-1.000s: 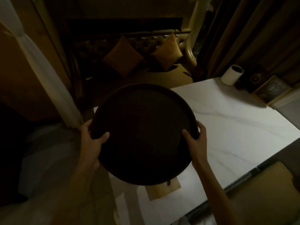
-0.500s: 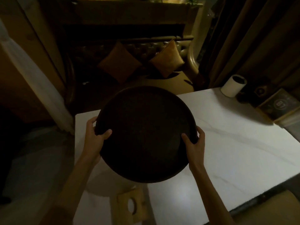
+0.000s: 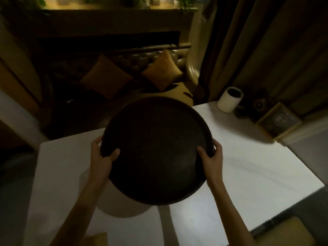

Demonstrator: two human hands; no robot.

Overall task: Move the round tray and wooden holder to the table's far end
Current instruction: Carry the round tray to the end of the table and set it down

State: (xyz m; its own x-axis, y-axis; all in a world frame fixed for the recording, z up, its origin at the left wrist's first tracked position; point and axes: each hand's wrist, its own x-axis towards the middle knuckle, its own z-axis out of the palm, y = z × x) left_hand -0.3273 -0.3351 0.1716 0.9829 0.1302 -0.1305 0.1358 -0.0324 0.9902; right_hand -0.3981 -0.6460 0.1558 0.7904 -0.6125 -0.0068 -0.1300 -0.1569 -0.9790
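A large dark round tray [image 3: 156, 148] hangs in the air above the white marble table [image 3: 248, 174], casting a round shadow below it. My left hand [image 3: 102, 157] grips its left rim and my right hand [image 3: 211, 158] grips its right rim, thumbs inside. The tray's far edge reaches past the table's far end. A corner of the light wooden holder [image 3: 96, 239] shows at the bottom edge, near my left forearm, on the table's near part.
A white cylinder cup [image 3: 229, 99] stands at the table's far right corner, beside a framed sign [image 3: 278, 119] and small dark items. Beyond the far edge is a dark sofa with two orange cushions [image 3: 162, 72]. Curtains hang on the right. A chair [image 3: 282, 235] sits at bottom right.
The tray has travelled forward over the table toward its far end, still held in both hands. The wooden holder has slid down to the bottom edge of the view.
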